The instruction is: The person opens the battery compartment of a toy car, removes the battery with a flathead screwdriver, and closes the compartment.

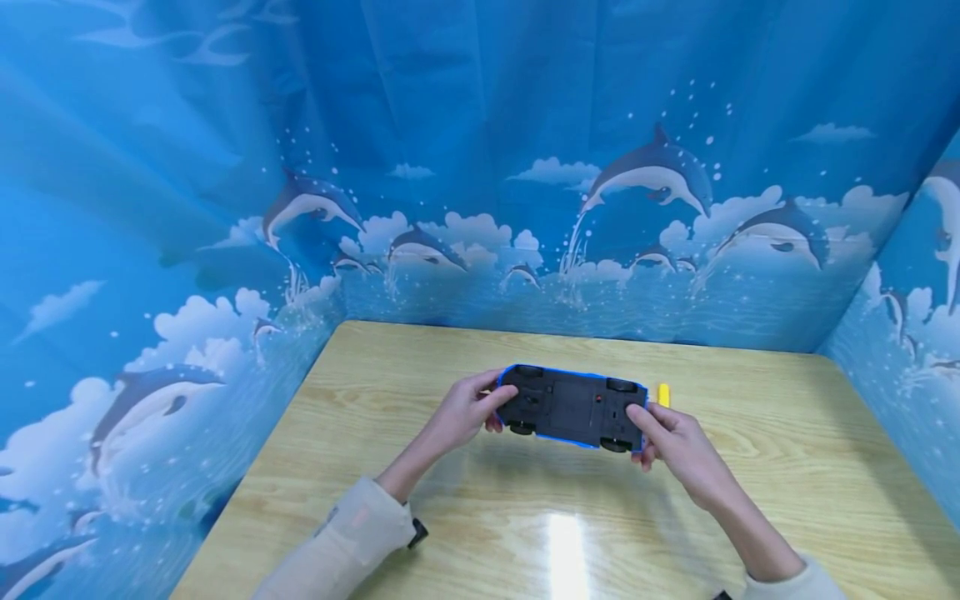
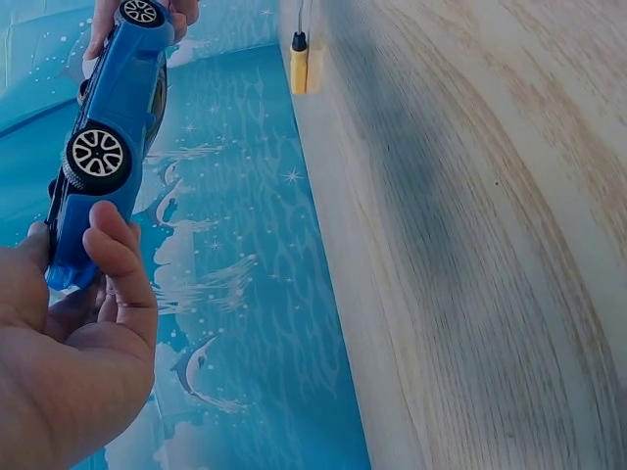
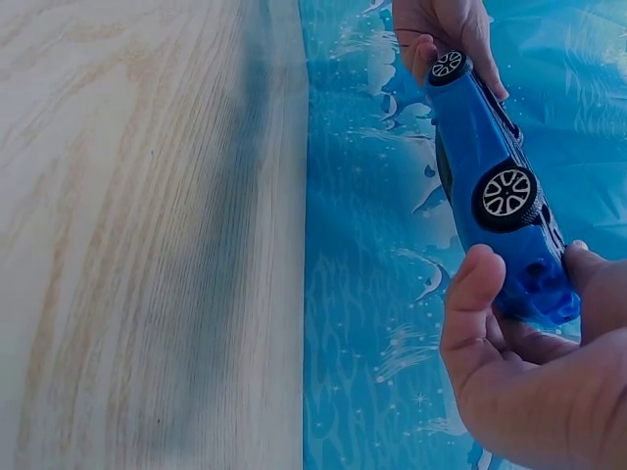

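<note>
A blue toy car (image 1: 573, 406) is held up above the table, its black underside facing the head camera. My left hand (image 1: 467, 408) grips one end, thumb on the underside and fingers behind. At the other end my right hand (image 1: 681, 446) holds it the same way, its thumb pressed near a wheel. Both wrist views show the car's blue side (image 2: 125, 78) and its silver-spoked wheels (image 3: 507, 194). Beyond the right hand lies a screwdriver with a yellow handle (image 1: 663, 395), its shaft showing in the left wrist view.
The light wood-grain table (image 1: 390, 367) runs under both arms, with a bright glare patch near its front. Blue curtains (image 1: 465, 100) printed with dolphins and clouds stand along its back, left and right sides.
</note>
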`<state>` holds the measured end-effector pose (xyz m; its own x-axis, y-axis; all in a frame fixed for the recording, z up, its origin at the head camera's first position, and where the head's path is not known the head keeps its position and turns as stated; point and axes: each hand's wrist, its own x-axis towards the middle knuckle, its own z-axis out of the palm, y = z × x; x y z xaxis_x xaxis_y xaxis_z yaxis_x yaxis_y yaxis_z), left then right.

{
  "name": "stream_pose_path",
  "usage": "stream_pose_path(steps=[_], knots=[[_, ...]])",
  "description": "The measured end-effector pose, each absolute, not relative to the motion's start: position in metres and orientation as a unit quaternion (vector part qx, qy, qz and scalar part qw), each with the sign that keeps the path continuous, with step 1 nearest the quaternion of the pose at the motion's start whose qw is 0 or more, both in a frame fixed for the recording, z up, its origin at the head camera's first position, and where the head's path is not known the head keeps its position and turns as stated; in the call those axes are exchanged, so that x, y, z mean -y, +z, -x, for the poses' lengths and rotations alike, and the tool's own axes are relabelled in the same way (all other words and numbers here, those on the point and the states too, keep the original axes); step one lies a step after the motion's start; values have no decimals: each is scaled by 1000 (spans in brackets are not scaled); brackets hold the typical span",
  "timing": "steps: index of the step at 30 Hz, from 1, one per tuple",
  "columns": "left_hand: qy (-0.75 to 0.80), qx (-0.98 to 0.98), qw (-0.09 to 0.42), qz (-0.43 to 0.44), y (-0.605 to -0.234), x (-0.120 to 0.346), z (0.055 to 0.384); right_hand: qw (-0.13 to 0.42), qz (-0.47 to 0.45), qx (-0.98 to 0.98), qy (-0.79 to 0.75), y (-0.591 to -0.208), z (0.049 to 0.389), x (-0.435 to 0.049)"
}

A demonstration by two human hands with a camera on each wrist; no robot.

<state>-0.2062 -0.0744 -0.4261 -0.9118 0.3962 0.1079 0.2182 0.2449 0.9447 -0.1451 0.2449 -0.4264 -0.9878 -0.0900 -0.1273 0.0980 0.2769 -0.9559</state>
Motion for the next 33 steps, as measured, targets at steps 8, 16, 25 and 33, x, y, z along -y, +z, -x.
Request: stream_pose_path(steps=[8, 16, 25, 33], knots=[[572, -795, 80, -187, -426, 75, 203, 76, -12, -798, -597, -426, 143, -242], [555, -805, 73, -198, -430, 78, 203, 72, -9, -792, -606, -428, 141, -239], [563, -799, 85, -196, -431, 79, 202, 60, 11, -775, -629, -432, 141, -238], [580, -780, 111, -206, -430, 80, 201, 44, 15, -784, -619, -432, 140, -237]])
